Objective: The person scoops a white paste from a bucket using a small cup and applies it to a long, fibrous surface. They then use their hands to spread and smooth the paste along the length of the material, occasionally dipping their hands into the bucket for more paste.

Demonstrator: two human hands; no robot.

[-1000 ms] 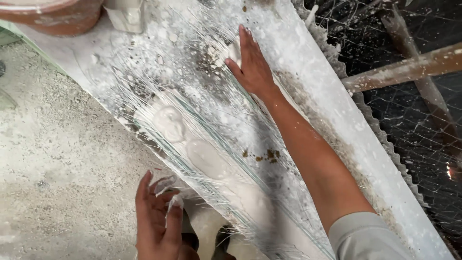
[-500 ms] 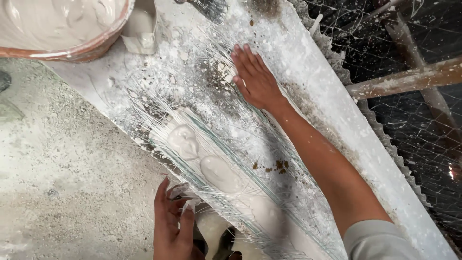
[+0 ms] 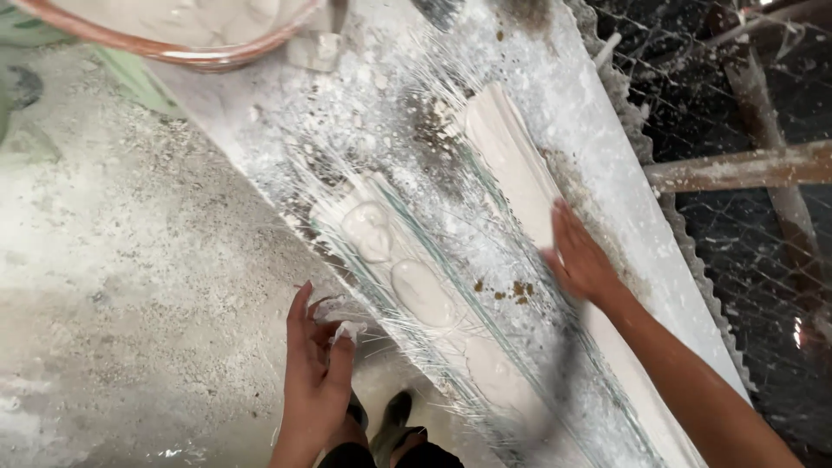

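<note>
Pressing flat on the white plaster strip (image 3: 511,165), right hand (image 3: 579,260) spread; left hand (image 3: 316,373) pinching wet glass fibres (image 3: 347,321).

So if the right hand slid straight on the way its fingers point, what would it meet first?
Probably the pale ridged plaster strip: the right hand lies flat at its lower end, fingers pointing up along it. The hand is blurred, so contact is unclear.

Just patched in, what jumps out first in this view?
A long white plaster-coated board runs diagonally through the middle, strewn with glassy fibre strands over moulded oval shapes. The right hand lies flat on its wet white strip, while the left hand pinches a fibre tuft at the board's near edge. A plaster-filled bowl sits top left.
</note>
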